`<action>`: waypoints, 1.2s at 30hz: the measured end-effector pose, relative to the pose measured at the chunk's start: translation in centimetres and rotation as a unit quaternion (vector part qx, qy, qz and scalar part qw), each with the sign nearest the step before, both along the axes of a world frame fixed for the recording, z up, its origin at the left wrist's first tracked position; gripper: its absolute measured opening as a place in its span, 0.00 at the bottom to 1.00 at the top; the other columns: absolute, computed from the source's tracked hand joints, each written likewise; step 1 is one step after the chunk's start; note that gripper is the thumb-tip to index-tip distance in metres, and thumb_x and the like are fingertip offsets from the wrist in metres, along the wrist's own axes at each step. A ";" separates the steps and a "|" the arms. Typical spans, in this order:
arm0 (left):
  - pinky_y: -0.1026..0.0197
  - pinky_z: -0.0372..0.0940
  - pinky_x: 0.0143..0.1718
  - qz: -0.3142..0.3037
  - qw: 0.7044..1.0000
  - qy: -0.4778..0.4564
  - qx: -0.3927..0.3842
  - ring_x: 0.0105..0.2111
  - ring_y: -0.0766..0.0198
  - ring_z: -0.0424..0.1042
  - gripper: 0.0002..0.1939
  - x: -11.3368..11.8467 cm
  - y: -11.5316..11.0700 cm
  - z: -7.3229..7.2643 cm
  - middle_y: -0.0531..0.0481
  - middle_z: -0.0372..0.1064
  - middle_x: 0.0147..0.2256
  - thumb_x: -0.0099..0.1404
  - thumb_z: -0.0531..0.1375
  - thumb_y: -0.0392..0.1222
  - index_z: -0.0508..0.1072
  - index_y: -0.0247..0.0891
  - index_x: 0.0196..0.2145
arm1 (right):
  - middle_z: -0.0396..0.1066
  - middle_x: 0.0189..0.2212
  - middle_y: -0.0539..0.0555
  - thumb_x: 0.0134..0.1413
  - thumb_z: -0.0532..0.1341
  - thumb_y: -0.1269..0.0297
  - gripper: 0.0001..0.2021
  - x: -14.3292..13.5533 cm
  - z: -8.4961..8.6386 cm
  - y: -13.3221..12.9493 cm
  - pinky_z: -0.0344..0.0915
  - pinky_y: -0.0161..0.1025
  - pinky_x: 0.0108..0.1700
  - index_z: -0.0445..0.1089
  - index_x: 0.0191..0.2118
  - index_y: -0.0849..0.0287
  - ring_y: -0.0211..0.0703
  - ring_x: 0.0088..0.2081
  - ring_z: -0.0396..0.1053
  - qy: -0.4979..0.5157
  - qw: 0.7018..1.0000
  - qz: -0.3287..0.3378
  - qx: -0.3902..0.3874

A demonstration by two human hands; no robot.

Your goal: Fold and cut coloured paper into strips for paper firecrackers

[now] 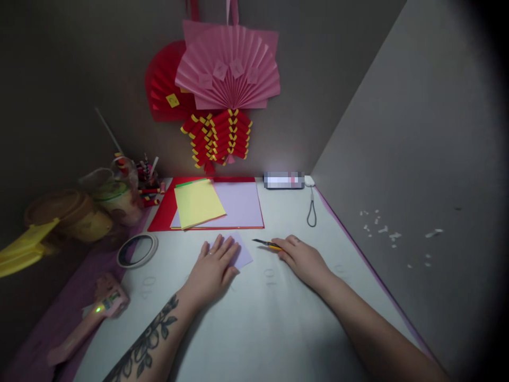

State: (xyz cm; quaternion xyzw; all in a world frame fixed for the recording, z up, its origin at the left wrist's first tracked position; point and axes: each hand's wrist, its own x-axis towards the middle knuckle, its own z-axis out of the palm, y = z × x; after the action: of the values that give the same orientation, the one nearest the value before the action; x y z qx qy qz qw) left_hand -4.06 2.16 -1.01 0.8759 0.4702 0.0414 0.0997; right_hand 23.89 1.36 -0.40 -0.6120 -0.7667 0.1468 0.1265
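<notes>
I see two bare hands at work on a pale table (246, 334). The left hand (217, 271) lies flat near the middle of the frame, palm down, with its fingers a little bit apart. It presses on a small purple paper (242, 257), which sits right at the middle and peeks out past the fingers on their right side.

The right hand (303, 259) is a bit to the right of the middle. Its fingers are close together, curled around the yellow handle of a thin knife (268, 244). The dark blade points left, toward the small purple paper, and there is a gap between them.

Just above the left hand, a yellow paper (200, 205) lies on top of a big purple paper (242, 204), and red paper (160, 215) shows under both. To the left of that hand there is a roll of tape (152, 255). Lower left, a pink tool (111, 302) has a tiny green light on.

At the top of the frame, a pink paper fan (230, 66) hangs in front of a red paper fan (161, 79). Red and yellow paper firecrackers (231, 133) hang below them.
</notes>
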 end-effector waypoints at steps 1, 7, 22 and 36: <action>0.34 0.45 0.60 -0.005 1.000 0.002 -0.007 0.66 0.46 0.40 0.28 0.0 0.0 0.0 0.49 0.44 0.66 0.69 0.48 0.49 0.50 0.46 0.65 | 0.68 0.38 0.52 0.59 0.54 0.68 0.17 -0.1 0.1 -0.1 0.60 0.36 0.34 0.67 0.53 0.48 0.42 0.35 0.68 -0.033 0.999 0.005 0.006; 0.37 0.45 0.61 -0.004 0.999 0.020 -0.037 0.66 0.49 0.39 0.25 0.0 0.0 0.2 0.51 0.43 0.66 0.70 0.44 0.47 0.53 0.48 0.64 | 0.68 0.38 0.55 0.61 0.53 0.69 0.18 -0.3 0.1 -0.3 0.62 0.39 0.37 0.68 0.55 0.50 0.43 0.36 0.67 -0.083 0.993 0.060 0.062; 0.38 0.45 0.62 0.004 0.999 0.008 -0.038 0.66 0.51 0.41 0.25 0.1 0.2 0.2 0.52 0.45 0.66 0.70 0.44 0.44 0.55 0.47 0.63 | 0.69 0.36 0.55 0.61 0.53 0.70 0.17 -0.2 -0.5 -0.3 0.62 0.41 0.41 0.71 0.51 0.50 0.45 0.39 0.64 -0.033 0.994 0.076 0.077; 0.39 0.46 0.61 0.005 0.999 0.011 -0.031 0.66 0.51 0.41 0.24 0.0 0.1 0.0 0.52 0.45 0.66 0.70 0.45 0.44 0.56 0.48 0.63 | 0.69 0.36 0.55 0.61 0.55 0.71 0.16 -0.3 -0.7 -0.4 0.57 0.43 0.45 0.72 0.49 0.49 0.44 0.39 0.63 -0.011 0.991 0.107 0.082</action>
State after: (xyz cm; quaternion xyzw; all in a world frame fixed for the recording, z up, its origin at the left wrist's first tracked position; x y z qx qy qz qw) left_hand -4.01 2.30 -1.06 0.8702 0.4771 0.0175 0.1216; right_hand 23.55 0.98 -1.13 -0.5157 -0.8386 0.0893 0.1513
